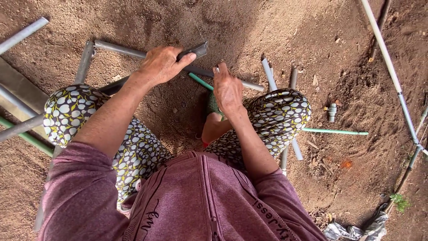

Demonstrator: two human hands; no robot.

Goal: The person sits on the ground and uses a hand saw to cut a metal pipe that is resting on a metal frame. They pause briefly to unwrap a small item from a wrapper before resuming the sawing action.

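Observation:
My left hand [161,64] is closed around a dark flat blade-like tool [195,50], its tip pointing right above the ground. My right hand [227,89] presses down on a thin green pipe [199,81] that runs under my right knee and comes out as a green pipe [335,131] on the right. A grey pipe [133,52] lies just behind both hands. I crouch over sandy soil, my knees in patterned trousers [276,114] on either side.
Grey metal pipes [22,33] and a flat bar lie at left. Short white and grey pipe pieces [268,73] sit by my right knee. A small grey fitting [332,111] rests on the soil. A long white pipe [387,58] runs down the right edge.

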